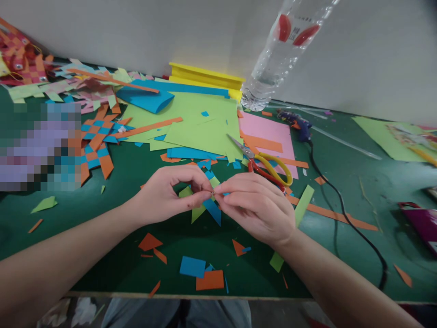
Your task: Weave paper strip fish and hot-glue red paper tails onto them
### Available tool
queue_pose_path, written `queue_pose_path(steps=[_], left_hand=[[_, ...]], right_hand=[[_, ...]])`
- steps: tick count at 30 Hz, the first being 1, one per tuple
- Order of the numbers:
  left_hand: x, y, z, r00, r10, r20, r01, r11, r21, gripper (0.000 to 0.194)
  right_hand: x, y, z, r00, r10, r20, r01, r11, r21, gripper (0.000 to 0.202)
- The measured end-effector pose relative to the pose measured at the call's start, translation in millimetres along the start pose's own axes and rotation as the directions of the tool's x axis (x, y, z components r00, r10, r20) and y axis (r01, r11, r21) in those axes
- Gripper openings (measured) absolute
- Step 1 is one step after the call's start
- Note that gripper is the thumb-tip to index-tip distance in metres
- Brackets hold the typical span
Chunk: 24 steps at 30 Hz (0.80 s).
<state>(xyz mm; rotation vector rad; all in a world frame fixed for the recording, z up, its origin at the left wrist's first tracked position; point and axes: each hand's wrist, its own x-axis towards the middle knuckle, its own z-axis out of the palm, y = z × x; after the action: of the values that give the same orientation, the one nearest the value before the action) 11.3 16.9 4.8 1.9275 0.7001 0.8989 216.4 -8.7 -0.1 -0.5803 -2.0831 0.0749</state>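
My left hand (174,193) and my right hand (256,205) meet fingertip to fingertip near the middle of the green table. Both are closed in a pinch around something tiny between them, too small to make out. Just beneath and behind the fingers is a woven green and blue paper piece (212,212), partly hidden by both hands. Beyond my right hand lie open scissors (269,167) with yellow and red handles. Their blades point up and left over green paper (205,120).
A clear plastic bottle (273,59) stands behind, with a glue gun (300,126) and its black cable (336,191) at right. Orange and blue woven pieces (97,136) lie left, beside a blurred-out object (30,146). Paper scraps (193,266) dot the table's front.
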Motion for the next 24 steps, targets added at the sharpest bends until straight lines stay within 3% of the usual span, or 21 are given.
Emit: queue_pose_path(steps=[8, 12, 16, 19, 24], left_hand=[[-1, -1, 1.0, 1.0, -0.004, -0.001, 0.004, 1.0, 0.011, 0.006], [0, 0, -0.6, 0.999, -0.028, -0.035, 0.029, 0.999, 0.014, 0.006], [2, -5, -5.5, 0.992, -0.016, -0.124, 0.044, 0.973, 0.225, 0.01], [2, -14, -8.4, 0.986, 0.059, -0.154, 0.015, 0.897, 0.441, 0.012], [0, -27, -9.2, 0.992, 0.113, -0.053, -0.052, 0.755, 0.653, 0.016]], right_hand=[[-3, -3, -3, 0.998, -0.035, 0.048, 0.038, 0.996, -0.078, 0.017], [-2, 10, -5, 0.999, -0.042, 0.013, 0.043, 0.992, -0.119, 0.018], [0, 32, -7, 0.993, -0.001, -0.121, -0.034, 0.959, -0.282, 0.024], [-2, 44, -7, 0.995, 0.086, -0.055, -0.101, 0.919, -0.382, 0.022], [-4, 47, -4, 0.961, 0.258, 0.094, -0.193, 0.879, -0.437, 0.018]])
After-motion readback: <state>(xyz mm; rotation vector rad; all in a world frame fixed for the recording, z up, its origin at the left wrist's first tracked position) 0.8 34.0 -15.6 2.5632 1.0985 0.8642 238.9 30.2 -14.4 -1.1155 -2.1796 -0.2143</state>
